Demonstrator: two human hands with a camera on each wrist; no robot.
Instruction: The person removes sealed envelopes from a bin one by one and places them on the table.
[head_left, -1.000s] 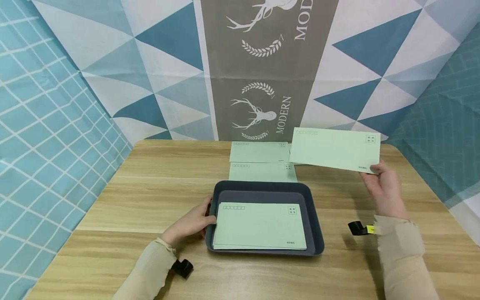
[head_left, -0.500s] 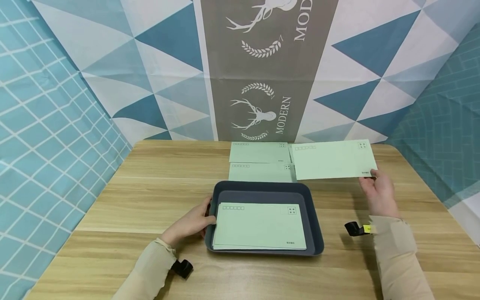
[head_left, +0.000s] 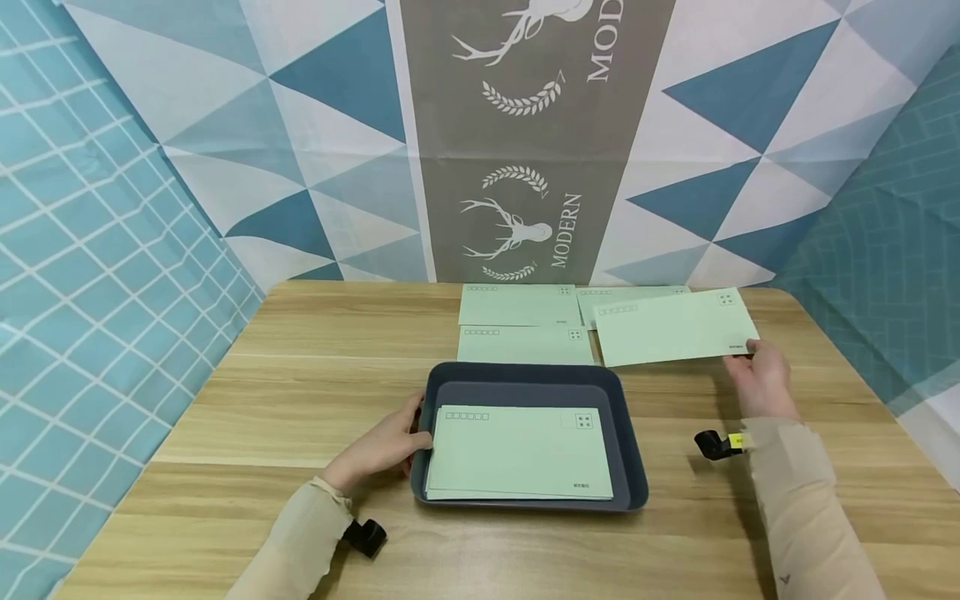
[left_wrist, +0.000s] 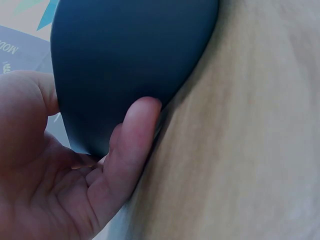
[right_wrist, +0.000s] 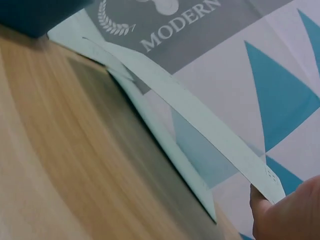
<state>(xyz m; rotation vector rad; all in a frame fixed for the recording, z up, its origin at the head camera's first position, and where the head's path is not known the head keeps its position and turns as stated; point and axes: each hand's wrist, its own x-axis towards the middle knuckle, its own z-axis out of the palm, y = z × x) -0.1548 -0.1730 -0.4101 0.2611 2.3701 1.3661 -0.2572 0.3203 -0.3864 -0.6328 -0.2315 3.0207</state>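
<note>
A pale green envelope point(head_left: 675, 330), printed with small boxes and a stamp square, is pinched at its lower right corner by my right hand point(head_left: 763, 379). In the right wrist view that envelope point(right_wrist: 200, 122) is held above the table, its far end over other envelopes. My left hand point(head_left: 381, 443) grips the left side of a dark blue-grey tray point(head_left: 525, 392), thumb over the rim. The left wrist view has fingers against the outer wall of the tray point(left_wrist: 120, 55). Inside the tray lies a stack of similar envelopes point(head_left: 521, 454).
Behind the tray, one envelope point(head_left: 517, 305) lies at the table's back edge and another point(head_left: 521, 343) in front of it. A third envelope point(head_left: 637, 294) lies to their right, partly covered. A patterned cloth point(head_left: 517, 125) hangs behind the wooden table point(head_left: 247, 400).
My right hand has brought the held envelope lower and turned it, so its left end now sits lower. The envelope behind shows more. My left hand and the tray have not moved.
</note>
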